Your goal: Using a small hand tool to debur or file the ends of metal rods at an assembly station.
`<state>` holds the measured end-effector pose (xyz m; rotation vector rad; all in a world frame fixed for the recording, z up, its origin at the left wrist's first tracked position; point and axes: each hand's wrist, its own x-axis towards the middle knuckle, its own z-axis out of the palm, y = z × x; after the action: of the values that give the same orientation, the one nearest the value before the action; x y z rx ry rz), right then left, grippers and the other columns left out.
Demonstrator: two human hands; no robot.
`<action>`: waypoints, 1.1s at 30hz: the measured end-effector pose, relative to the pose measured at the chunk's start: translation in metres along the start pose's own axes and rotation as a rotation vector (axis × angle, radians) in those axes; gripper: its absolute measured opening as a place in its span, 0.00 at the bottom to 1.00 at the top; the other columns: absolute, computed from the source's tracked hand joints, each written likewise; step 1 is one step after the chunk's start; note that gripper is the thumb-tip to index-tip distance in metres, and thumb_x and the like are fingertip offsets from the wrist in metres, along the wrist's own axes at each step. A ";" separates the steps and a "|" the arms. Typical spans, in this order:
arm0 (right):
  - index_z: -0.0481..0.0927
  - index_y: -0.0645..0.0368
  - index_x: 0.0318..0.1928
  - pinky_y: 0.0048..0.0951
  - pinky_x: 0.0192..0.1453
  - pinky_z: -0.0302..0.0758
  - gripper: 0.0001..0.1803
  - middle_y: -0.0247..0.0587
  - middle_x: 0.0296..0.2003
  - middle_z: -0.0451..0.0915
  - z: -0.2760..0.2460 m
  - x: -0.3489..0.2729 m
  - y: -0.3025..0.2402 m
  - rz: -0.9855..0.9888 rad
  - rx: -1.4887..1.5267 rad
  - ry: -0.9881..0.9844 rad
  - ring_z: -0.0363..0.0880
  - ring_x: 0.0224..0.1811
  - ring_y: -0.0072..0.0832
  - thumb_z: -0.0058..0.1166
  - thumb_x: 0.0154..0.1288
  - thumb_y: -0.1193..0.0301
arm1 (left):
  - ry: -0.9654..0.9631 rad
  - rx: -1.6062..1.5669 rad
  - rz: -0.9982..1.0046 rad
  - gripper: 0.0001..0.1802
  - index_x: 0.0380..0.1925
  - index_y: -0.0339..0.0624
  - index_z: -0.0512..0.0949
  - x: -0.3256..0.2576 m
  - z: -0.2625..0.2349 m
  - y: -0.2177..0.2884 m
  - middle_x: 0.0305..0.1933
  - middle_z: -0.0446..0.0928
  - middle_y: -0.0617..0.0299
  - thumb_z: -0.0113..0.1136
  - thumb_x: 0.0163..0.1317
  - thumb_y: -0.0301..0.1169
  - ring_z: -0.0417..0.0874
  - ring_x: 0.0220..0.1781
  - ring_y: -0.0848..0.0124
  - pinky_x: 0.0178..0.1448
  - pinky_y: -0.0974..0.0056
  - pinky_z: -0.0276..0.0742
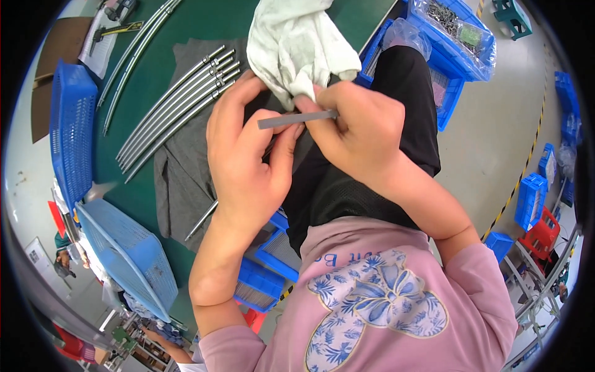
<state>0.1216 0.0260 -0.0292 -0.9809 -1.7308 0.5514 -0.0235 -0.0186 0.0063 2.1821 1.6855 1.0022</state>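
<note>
Frame centre: right hand (362, 121) clasps grey strip (291, 119), touching white cloth (294, 46); left hand (245, 152) curled over metal rod (202, 221), hold unclear.

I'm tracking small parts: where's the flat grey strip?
Above the head view's centre, the flat grey strip sits in the right hand, reaching toward the left hand, below the white cloth.

Factory workshop. Green worktable (201, 23) bearing a row of metal rods (176, 108); blue plastic bin (451, 62) holding small metal parts (443, 13); yellow-and-black striped tape (501, 214) along floor (483, 136).
</note>
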 end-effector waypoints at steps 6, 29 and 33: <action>0.73 0.57 0.20 0.29 0.15 0.64 0.09 0.39 0.13 0.70 -0.017 0.025 0.017 0.094 -0.131 0.034 0.71 0.12 0.34 0.62 0.47 0.74 | 0.044 -0.028 -0.017 0.07 0.24 0.38 0.77 -0.002 0.002 0.001 0.47 0.75 0.53 0.65 0.44 0.22 0.74 0.55 0.51 0.54 0.55 0.68; 0.78 0.60 0.35 0.20 0.18 0.56 0.09 0.28 0.11 0.61 -0.039 0.030 0.049 0.258 0.077 0.094 0.59 0.12 0.16 0.61 0.53 0.73 | 0.073 0.055 0.003 0.08 0.24 0.40 0.77 -0.002 0.002 0.005 0.43 0.76 0.56 0.65 0.41 0.22 0.76 0.52 0.55 0.53 0.57 0.70; 0.78 0.62 0.37 0.15 0.20 0.50 0.09 0.20 0.14 0.58 -0.037 0.004 0.023 0.460 0.317 0.058 0.52 0.17 0.08 0.60 0.54 0.77 | 0.077 0.041 0.003 0.08 0.23 0.40 0.76 -0.002 0.002 0.004 0.42 0.77 0.57 0.65 0.40 0.20 0.77 0.50 0.55 0.51 0.57 0.71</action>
<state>0.1634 0.0397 -0.0307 -1.1517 -1.3118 1.0465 -0.0198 -0.0215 0.0058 2.1990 1.7517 1.0742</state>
